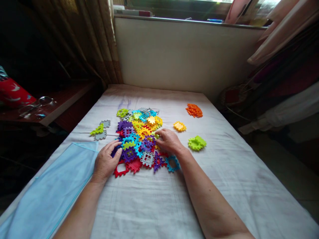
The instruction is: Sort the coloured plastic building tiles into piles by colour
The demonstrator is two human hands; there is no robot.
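A heap of interlocking plastic building tiles [129, 141] in purple, blue, red, yellow, grey and green lies on the white sheet, many with toothed edges and window-like openings. My left hand [106, 161] rests against the heap's left side, fingers stretched out and thumb apart, touching purple tiles. At the right side my right hand [169, 141] has its fingers bent together on a yellow-green tile [157, 135], which they partly hide. Close to my right wrist lies a blue frame tile [172, 163]. A grey window tile [147, 158] sits at the heap's front.
Right of the heap are separate stacks of orange tiles [194, 110], yellow tiles [179, 126] and lime-green tiles [197, 143]. Grey and green tiles [100, 129] lie to the left. A light-blue cloth bag [57, 186] covers the left edge. Glasses [37, 104] sit on a side table.
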